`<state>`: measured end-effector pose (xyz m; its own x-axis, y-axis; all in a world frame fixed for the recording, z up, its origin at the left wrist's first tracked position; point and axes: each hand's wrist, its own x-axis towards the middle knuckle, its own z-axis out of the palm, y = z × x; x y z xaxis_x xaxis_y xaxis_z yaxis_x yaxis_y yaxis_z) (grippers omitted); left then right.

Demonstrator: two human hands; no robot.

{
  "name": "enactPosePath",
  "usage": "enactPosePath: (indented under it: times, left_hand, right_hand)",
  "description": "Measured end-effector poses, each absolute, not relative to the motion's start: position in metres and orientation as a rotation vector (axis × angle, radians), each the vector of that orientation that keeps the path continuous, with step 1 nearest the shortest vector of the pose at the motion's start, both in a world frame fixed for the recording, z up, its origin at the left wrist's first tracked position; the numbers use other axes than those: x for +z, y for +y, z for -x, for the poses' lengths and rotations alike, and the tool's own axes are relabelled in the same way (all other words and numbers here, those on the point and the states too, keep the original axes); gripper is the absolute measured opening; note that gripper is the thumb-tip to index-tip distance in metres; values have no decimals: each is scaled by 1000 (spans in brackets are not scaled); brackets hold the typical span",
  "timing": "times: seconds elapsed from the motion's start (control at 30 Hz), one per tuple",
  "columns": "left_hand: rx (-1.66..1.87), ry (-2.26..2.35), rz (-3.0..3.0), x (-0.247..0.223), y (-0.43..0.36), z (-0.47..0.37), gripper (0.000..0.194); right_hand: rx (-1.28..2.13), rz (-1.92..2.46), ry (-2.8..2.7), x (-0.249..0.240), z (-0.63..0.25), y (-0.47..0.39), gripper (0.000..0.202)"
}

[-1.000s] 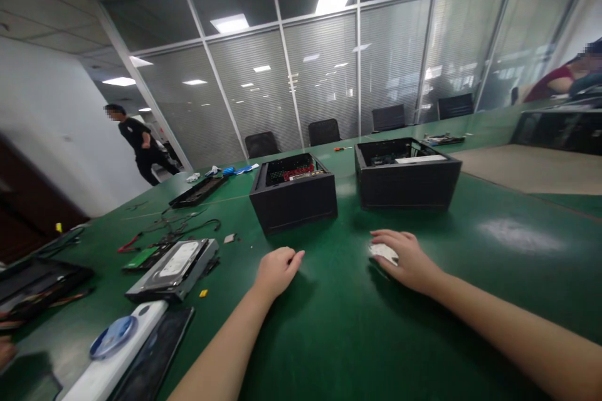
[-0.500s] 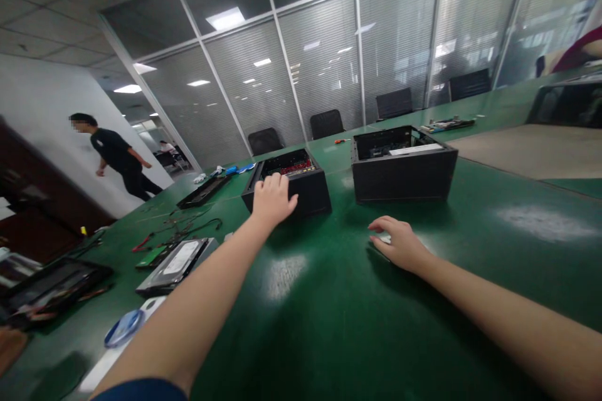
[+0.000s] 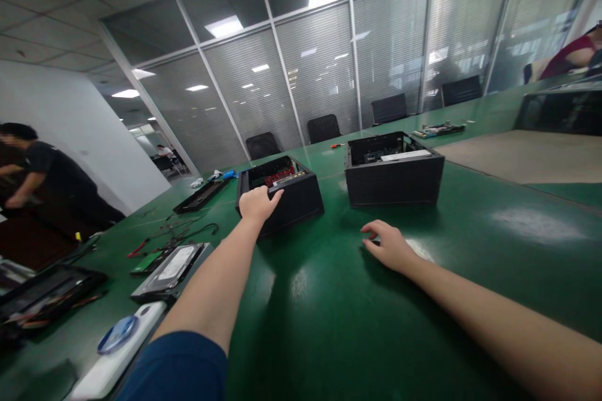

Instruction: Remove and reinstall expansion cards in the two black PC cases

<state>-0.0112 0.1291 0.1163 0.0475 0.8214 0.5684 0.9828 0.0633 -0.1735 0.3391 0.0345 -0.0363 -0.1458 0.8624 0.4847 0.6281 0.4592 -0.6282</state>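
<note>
My left hand grips the near left edge of a black computer case, thumb over the top rim and fingers on its left side. The case is open on top, showing a red board inside, and it sits at an angle to me. My right hand is low over the green table, fingers loosely curled and thumb apart from them; I see nothing between them. Just beyond it stands a second open black case, a white strip across its top.
On the left lie a hard drive, cables, a black panel and a white phone-like object. An orange-handled tool and a circuit board lie farther back. A person leans at far left.
My left hand has shifted left and down on the case, which now sits turned and nearer. My right hand has moved slightly left. The person at left has come closer and bent forward.
</note>
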Motion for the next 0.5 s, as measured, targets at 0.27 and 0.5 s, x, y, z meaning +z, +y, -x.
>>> enactPosePath:
  times: [0.27,0.5]
  left_hand:
    - [-374,-1834,1795,119,102,15,80]
    - [-343,-1779,1853,123,50,6,76]
  right_hand:
    - [358,1283,-1872,-45,-344,40,23]
    - [378,1347,-1752,-50,-348,49,25]
